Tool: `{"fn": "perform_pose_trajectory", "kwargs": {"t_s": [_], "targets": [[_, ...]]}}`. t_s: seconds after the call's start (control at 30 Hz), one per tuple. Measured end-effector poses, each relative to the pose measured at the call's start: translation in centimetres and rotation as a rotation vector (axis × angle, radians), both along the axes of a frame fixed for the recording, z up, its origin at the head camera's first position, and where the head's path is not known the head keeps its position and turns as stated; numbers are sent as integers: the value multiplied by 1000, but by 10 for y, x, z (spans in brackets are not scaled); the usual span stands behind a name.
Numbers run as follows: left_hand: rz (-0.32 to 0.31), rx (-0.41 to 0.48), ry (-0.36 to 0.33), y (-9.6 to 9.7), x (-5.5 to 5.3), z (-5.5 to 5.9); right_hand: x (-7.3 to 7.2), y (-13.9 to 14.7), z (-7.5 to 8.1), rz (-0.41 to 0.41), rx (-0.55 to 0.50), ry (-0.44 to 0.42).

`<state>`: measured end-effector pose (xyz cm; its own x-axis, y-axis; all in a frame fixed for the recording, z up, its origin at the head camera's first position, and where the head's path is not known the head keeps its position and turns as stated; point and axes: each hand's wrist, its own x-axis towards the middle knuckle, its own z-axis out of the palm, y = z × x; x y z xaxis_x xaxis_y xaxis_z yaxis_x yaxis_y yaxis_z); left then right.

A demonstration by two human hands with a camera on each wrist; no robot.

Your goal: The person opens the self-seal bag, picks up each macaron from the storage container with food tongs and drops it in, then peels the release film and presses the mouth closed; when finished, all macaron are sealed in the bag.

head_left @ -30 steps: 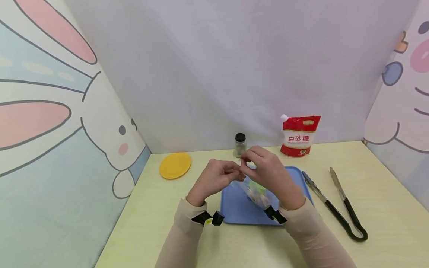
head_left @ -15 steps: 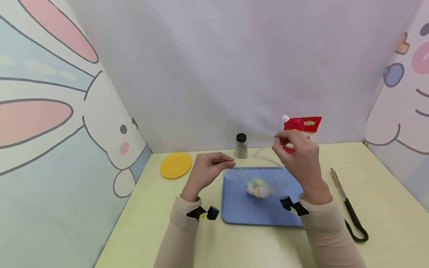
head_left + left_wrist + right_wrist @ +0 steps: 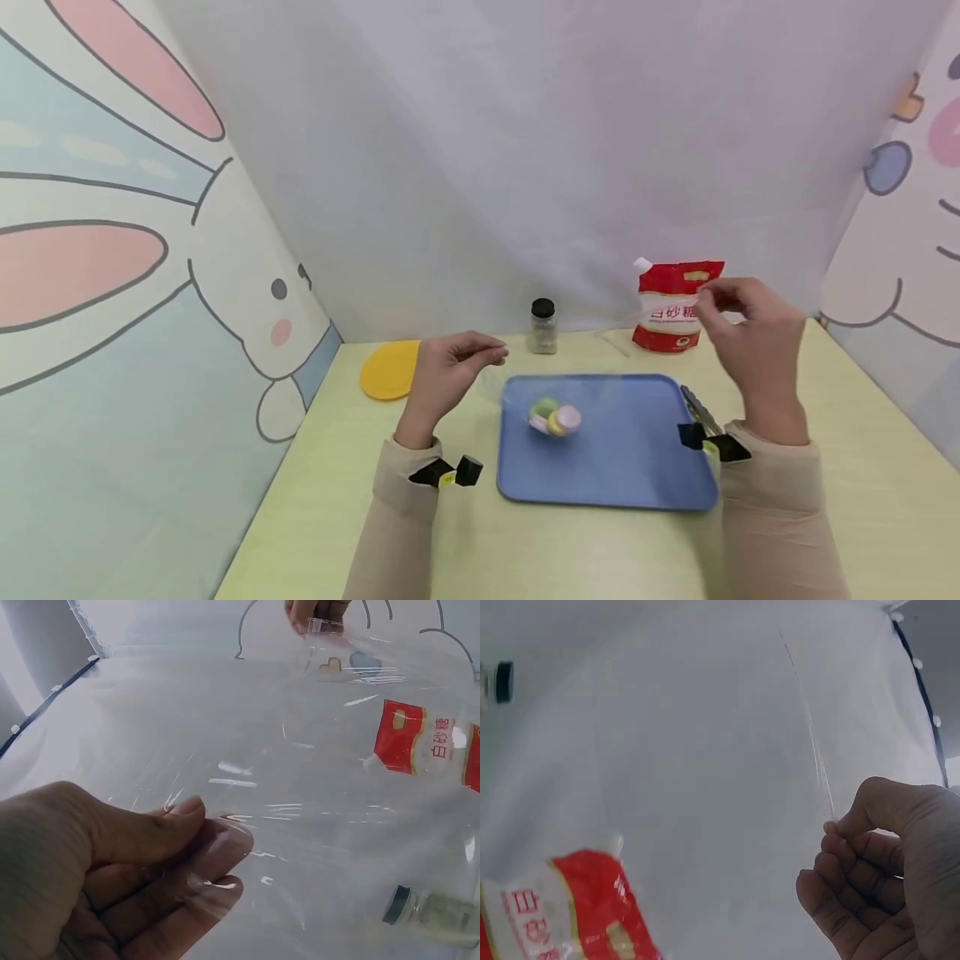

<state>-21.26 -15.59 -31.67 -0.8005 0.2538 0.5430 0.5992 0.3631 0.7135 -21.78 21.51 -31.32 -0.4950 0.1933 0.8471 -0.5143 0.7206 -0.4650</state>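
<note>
Both your hands have drawn further apart than half a second ago, stretching the clear plastic bag (image 3: 592, 350) over the blue tray (image 3: 637, 467); your left hand (image 3: 448, 375) pinches one edge between thumb and fingers above the bench (image 3: 480, 550); the pastel sweets (image 3: 553, 415) lie on the tray, seemingly emptied out; your right hand (image 3: 750, 333) pinches the opposite edge before the sugar pouch (image 3: 675, 321); the bag remains to be set aside, I judge.

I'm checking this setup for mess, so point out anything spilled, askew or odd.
Nothing is spilled. The one odd thing: a clear bag is stretched wide between the left hand and right hand, sagging over the tray, with pastel pieces bunched at its low point.
</note>
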Motion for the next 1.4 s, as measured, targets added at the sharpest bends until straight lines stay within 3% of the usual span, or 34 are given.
{"fn": "perform_pose_trajectory", "kwargs": {"t_s": [0.27, 0.33, 0.43, 0.53, 0.7, 0.83, 0.93, 1.0, 1.07, 1.23, 1.33, 1.4], "targets": [[132, 111, -26, -14, -16, -5, -15, 62, -23, -260, -255, -199], [155, 132, -43, -15, -18, -7, -16, 72, -28, -291, -275, -316], [171, 139, -72, -12, -16, -4, -17, 79, -33, -255, -172, -570], [170, 121, -69, -8, -7, 5, -24, 70, -39, -113, 5, -767], [133, 73, 48, 1, 3, 15, -46, 32, -57, 116, 200, -842], [60, 94, 138, 11, 10, 20, -60, 3, -83, 343, 301, -667], [2, 118, 159, 18, 12, 20, -59, -14, -99, 559, 256, -503], [-18, 133, 158, 22, 11, 17, -52, -24, -101, 689, 191, -474], [-25, 153, 150, 24, 10, 14, -45, -34, -97, 816, 156, -484], [15, 179, 116, 21, -3, -1, -26, -47, -65, 1079, 75, -647], [27, 194, 103, 17, -11, -9, -11, -47, -50, 1139, 136, -724], [26, 199, 101, 15, -12, -11, -1, -48, -44, 1075, 250, -747]]}}
